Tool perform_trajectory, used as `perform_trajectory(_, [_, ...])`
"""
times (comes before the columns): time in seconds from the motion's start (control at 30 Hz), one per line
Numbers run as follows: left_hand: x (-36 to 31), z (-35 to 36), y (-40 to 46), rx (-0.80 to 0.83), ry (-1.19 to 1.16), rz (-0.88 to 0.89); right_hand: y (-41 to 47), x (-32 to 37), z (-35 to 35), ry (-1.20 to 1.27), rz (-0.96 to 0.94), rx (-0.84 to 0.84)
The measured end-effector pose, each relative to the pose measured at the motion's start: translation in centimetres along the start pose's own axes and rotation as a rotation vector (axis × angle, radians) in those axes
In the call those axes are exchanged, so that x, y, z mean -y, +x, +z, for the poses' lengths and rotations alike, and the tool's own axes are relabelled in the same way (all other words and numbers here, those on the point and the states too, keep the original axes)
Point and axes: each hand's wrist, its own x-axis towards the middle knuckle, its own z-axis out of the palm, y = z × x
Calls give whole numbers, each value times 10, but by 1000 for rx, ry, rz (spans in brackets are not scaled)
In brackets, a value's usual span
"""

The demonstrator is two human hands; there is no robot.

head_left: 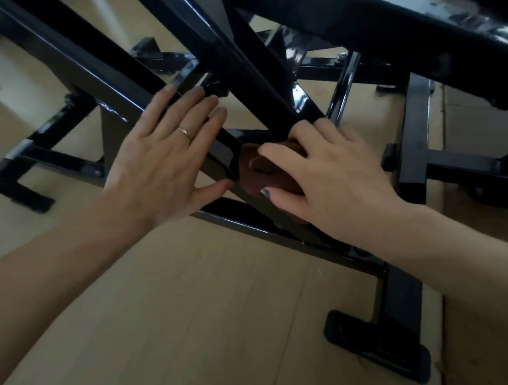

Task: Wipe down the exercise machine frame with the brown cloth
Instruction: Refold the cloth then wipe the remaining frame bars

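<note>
Head view: at centre frame, the right hand (329, 175) presses the bunched brown cloth (263, 173) against a black bar of the exercise machine frame (93, 62), fingers curled over the cloth in a firm grip. The left hand (160, 156) lies flat and spread on a neighbouring bar, holding nothing. Wiping appears under way at a lower joint; how much of the frame is already clean cannot be told. The wiped bar's long axis slants from upper left to lower right, toward a foot on the wooden floor (166, 333).

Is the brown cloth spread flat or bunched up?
Bunched: the brown cloth sits wadded under the right hand, folds showing.
</note>
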Motion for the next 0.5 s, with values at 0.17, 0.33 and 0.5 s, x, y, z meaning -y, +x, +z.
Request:
perform_trajectory(0.17, [5, -15, 4, -5, -122, 40, 23, 11, 0, -7, -11, 91])
perform_trajectory(0.33, [-2, -31, 13, -35, -529, 148, 23, 11, -6, 184, 39, 116])
perform_trajectory(0.5, [-4, -40, 20, 88, -749, 193, 17, 11, -11, 478, 186, 63])
